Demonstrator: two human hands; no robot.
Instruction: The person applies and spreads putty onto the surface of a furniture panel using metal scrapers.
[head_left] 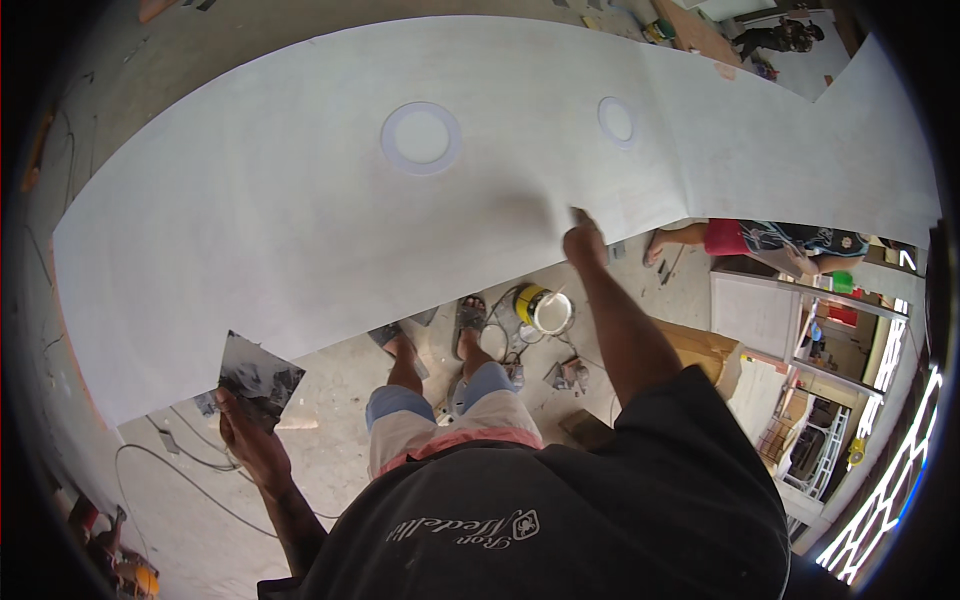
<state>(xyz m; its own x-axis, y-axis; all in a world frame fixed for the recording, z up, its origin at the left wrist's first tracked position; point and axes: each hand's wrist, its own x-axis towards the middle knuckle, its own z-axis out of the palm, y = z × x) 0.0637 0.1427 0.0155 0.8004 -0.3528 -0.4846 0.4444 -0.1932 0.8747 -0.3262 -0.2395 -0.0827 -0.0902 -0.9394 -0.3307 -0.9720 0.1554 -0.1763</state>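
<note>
My left hand (258, 447) grips a square, thin plate (262, 378) smeared dark grey and white, beside the near edge of a large white panel (300, 220). Further right, my right hand (585, 243) is raised at the panel's near edge. One finger sticks out toward the white surface while the others are curled. Whether anything lies inside those fingers is hidden, and I cannot tell if the fingertip touches the panel. Two round light fittings with pale rims are set in the panel, a larger one (421, 138) and a smaller one (617, 122).
Near my feet stands a yellow-and-black bucket (545, 309) with pale contents. A cardboard box (700, 356) lies below my right arm. Cables (190, 485) trail over the floor at left. Another person (770, 240) is at the right, beyond the panel's edge.
</note>
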